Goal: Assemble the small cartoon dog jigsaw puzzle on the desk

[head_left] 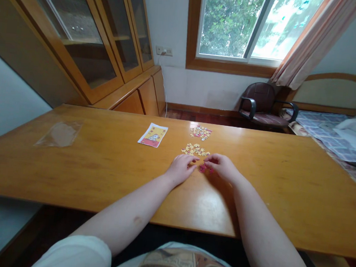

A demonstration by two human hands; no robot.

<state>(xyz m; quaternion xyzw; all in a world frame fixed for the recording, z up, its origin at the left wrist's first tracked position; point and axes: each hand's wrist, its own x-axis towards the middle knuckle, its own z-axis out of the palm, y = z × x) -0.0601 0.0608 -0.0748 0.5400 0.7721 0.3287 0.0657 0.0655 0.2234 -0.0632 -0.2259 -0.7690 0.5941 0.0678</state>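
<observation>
Both my hands rest on the wooden table, fingers curled toward a small cluster of red puzzle pieces between them. My left hand touches the pieces from the left with fingertips pinched. My right hand pinches at them from the right. Just beyond my fingers lies a loose pile of yellow puzzle pieces. Farther back sits another patch of mixed red and yellow pieces. What each hand actually grips is too small to make out.
A picture card lies left of the piles. A clear plastic bag lies at the table's far left. A dark office chair stands beyond the table, a glass-door cabinet on the left, a bed on the right.
</observation>
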